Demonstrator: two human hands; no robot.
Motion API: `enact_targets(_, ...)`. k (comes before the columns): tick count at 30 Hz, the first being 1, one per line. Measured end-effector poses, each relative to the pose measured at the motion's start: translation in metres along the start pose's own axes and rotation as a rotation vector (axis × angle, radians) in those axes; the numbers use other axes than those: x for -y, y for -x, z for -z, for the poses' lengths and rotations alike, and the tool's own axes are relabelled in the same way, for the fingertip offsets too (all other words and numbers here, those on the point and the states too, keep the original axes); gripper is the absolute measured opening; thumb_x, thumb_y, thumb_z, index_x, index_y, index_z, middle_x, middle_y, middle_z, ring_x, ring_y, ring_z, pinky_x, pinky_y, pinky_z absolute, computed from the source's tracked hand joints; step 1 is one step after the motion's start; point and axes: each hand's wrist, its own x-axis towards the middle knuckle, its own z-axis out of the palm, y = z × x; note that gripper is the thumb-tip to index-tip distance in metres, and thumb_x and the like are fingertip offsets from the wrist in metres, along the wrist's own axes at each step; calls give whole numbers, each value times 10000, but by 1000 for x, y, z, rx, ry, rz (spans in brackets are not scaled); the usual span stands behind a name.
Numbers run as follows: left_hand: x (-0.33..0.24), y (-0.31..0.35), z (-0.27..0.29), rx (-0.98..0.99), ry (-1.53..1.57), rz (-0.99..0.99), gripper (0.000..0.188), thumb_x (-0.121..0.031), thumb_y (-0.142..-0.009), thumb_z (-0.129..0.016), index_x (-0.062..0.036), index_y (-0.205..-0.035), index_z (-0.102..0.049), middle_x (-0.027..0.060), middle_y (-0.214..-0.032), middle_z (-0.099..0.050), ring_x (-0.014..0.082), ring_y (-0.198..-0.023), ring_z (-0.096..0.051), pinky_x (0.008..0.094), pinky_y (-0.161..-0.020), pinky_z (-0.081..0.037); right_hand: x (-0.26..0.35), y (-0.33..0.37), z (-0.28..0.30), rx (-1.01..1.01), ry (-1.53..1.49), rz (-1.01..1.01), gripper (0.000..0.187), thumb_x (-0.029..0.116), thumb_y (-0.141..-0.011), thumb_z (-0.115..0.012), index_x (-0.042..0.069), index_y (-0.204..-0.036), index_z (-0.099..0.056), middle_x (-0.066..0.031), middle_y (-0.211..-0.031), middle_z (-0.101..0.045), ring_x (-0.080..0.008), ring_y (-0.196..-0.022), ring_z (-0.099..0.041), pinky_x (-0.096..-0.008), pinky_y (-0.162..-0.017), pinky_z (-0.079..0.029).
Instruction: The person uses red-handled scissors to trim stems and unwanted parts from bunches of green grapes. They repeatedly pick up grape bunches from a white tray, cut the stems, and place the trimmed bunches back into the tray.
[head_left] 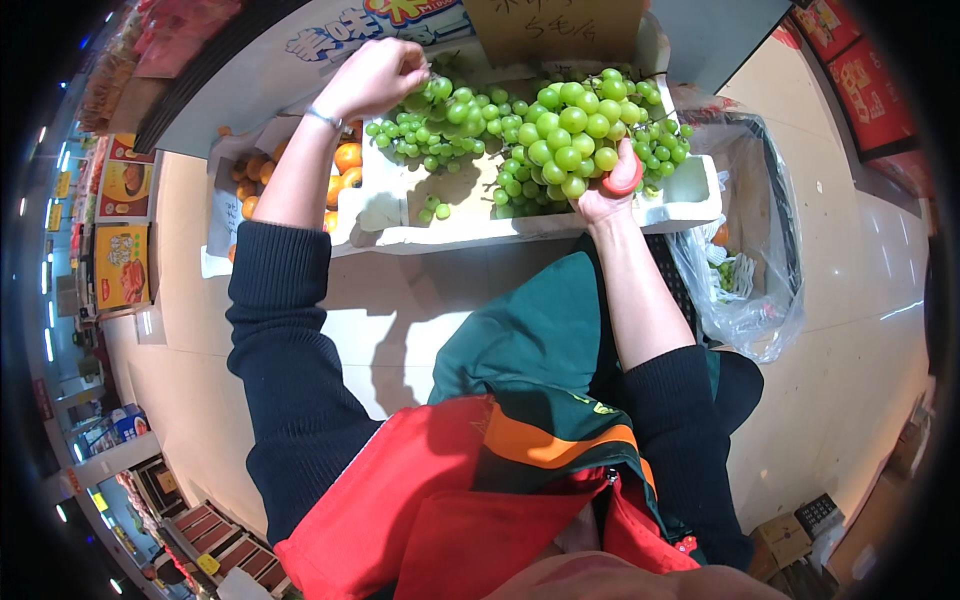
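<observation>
My left hand [375, 78] is closed, its fingers pinched at the top of a smaller bunch of green grapes [440, 125] that hangs over a white foam box [390, 212]. At the right, my right hand [608, 200] is beneath a large bunch of green grapes [570, 135], palm turned up. A red loop [625, 178], like a scissors handle, goes round its thumb. The grapes hide its other fingers and the rest of that tool. More green grapes [665, 150] lie in the box to the right, and a few loose grapes [435, 208] rest on its bottom.
Orange fruit [348, 157] fills a white box to the left. A bin with a clear plastic liner [765, 250] stands at the right, with scraps and white foam netting [738, 278] inside. A cardboard sign [555, 35] stands behind the grapes. Store shelves line the far left.
</observation>
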Motion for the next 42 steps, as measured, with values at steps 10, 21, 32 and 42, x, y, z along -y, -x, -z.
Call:
enact_targets(10,2,-105,-61,-200,224,122,236,-257,-826,-637,-42,-904,-697,114,-771,-691,231,-745,-674,347,-728,-523,7,1,5,6,12,24,410,402,-993,-368,112,-1258,-485,-87,-1250,-546,-269,-1104,-566,-454,-942,-491)
enact_targets(21,60,-87,-163,-213,692,543,283,-244,-767,-706,-65,-985,-725,100,-904,-717,182,-870,-667,314,-826,-507,6,7,-9,-69,99,38,480,442,-988,-352,113,-1329,-430,-126,-1313,-498,-322,-1170,-526,-518,-974,-462)
enact_targets(32,35,51,-180,790,-17,54,505,-280,-661,-787,-112,-1095,-592,162,-981,-661,312,-949,-623,384,-809,-492,2,7,-9,-63,88,7,453,430,-984,-397,110,-1298,-458,-102,-1281,-524,-288,-1151,-541,-478,-983,-461)
enact_targets(42,70,55,-178,550,368,335,126,-133,-767,-616,-70,-875,-626,97,-763,-659,183,-701,-638,326,-684,-512,2,11,-12,-73,109,7,461,444,-977,-420,113,-1296,-461,-95,-1280,-527,-283,-1150,-541,-472,-983,-458)
